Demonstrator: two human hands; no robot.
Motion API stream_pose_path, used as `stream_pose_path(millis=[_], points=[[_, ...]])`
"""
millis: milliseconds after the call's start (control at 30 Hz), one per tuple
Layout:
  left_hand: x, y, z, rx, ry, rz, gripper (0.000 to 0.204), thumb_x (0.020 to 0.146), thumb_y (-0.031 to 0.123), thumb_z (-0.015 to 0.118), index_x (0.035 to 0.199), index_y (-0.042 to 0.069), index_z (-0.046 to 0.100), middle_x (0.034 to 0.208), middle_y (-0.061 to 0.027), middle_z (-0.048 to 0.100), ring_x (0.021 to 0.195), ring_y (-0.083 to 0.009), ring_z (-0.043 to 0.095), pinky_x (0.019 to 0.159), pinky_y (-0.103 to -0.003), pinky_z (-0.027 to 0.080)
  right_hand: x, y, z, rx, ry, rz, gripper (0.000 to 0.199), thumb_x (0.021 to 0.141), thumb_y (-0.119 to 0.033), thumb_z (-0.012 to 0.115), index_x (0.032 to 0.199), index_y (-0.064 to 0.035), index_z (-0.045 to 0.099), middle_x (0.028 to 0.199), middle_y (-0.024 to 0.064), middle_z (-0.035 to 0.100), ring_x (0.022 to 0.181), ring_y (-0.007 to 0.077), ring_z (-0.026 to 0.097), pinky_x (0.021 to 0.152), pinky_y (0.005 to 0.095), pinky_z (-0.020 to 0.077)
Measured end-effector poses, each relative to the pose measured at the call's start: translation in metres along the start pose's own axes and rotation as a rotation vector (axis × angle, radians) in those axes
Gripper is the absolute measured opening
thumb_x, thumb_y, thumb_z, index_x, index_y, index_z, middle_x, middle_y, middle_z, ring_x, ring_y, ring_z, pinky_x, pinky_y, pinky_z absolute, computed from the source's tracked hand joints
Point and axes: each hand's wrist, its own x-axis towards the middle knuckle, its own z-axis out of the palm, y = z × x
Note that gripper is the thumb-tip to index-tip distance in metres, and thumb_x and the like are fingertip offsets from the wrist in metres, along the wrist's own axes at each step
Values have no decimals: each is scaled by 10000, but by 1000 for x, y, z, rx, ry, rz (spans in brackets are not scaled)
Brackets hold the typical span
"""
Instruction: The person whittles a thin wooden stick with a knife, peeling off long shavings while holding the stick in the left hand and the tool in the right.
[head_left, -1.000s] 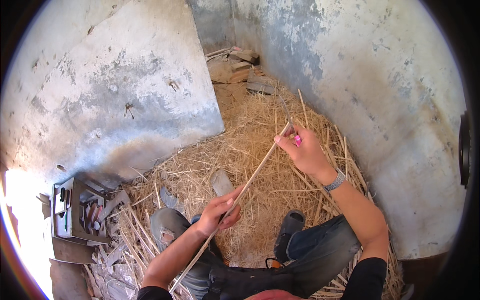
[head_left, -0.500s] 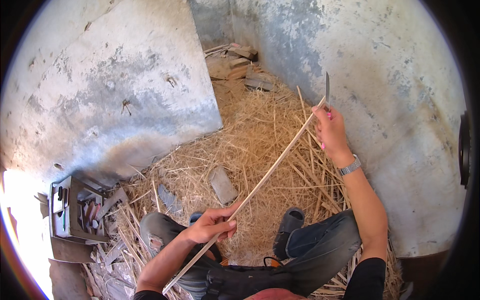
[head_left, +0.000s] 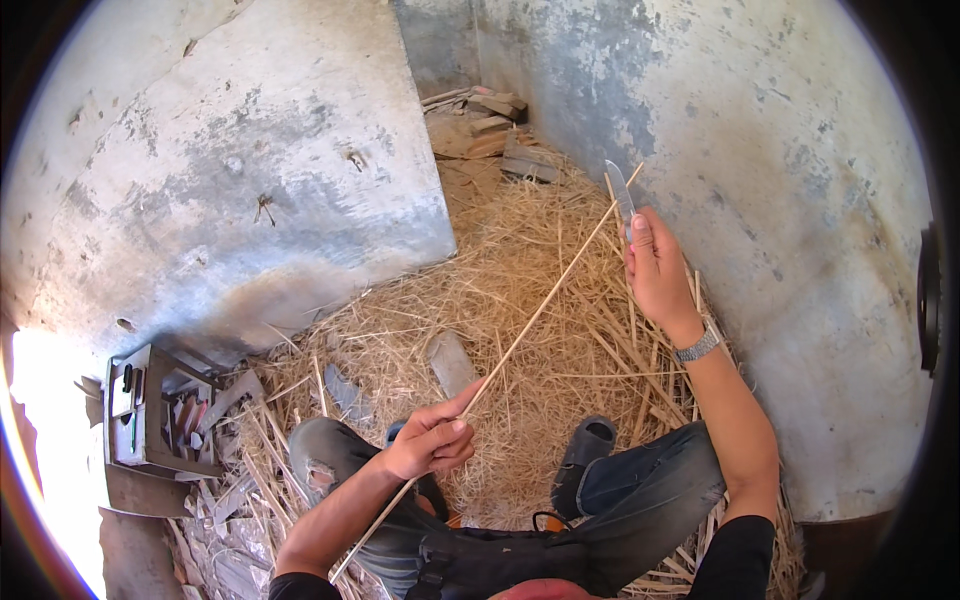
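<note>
A long, thin pale wooden strip [head_left: 545, 303] slants from my lap up to the far right. My left hand [head_left: 432, 445] pinches it near its lower part, above my knee. In my right hand [head_left: 657, 268], which wears a metal watch, is a knife [head_left: 619, 185] with a bright blade pointing away from me. The blade crosses the strip close to its far end, and the tip of the strip sticks out past it. Whether the fingers of my right hand also touch the strip is hidden.
Straw-like shavings [head_left: 500, 300] cover the floor, with loose strips [head_left: 640, 360] on the right. A grey block [head_left: 452, 362] lies in them. A small wooden cabinet [head_left: 150, 460] with tools stands left. Worn walls [head_left: 340, 120] close in; bricks [head_left: 495, 110] are piled at the back.
My right hand has turned, and the knife blade has swung left from upright to lie across the strip. The strip has rolled and shows a narrower side. My left hand has barely moved.
</note>
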Motion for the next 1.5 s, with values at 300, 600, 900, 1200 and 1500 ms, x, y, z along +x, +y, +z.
stream_pose_path(millis=[300,600,900,1200,1500], points=[[0,-2,2,-19,5,-26,546,1082,97,364,1600,162,205,615,60,219,499,-61,210,483,-219,251,5,0,3,-410,136,-271,327,1061,-255,497,845,-14,544,618,73,537,482,134,456,473,333,362],[7,6,2,-101,63,-43,547,1071,89,378,1591,196,248,610,61,227,479,-60,220,457,-221,247,-28,-18,40,-438,-131,-283,351,1044,-239,503,759,-37,538,475,48,438,388,145,446,387,317,341],[16,13,4,-234,205,-69,549,1053,151,435,1576,238,293,589,46,245,436,-65,253,404,-232,223,-23,-18,69,-448,-111,-395,312,1011,-208,544,749,-40,550,491,102,470,393,247,479,404,371,369],[18,14,2,-213,192,-122,551,1052,113,403,1580,213,281,587,41,251,428,-76,281,381,-243,235,-32,-7,77,-427,-25,-283,318,1017,-193,531,750,-19,530,493,123,461,389,263,440,414,373,330],[18,14,8,-195,214,-153,541,1052,87,382,1576,191,295,584,45,247,423,-73,257,382,-242,232,-1,13,42,-496,27,-254,363,1042,-267,490,782,-25,566,475,92,481,359,224,427,381,351,324]])
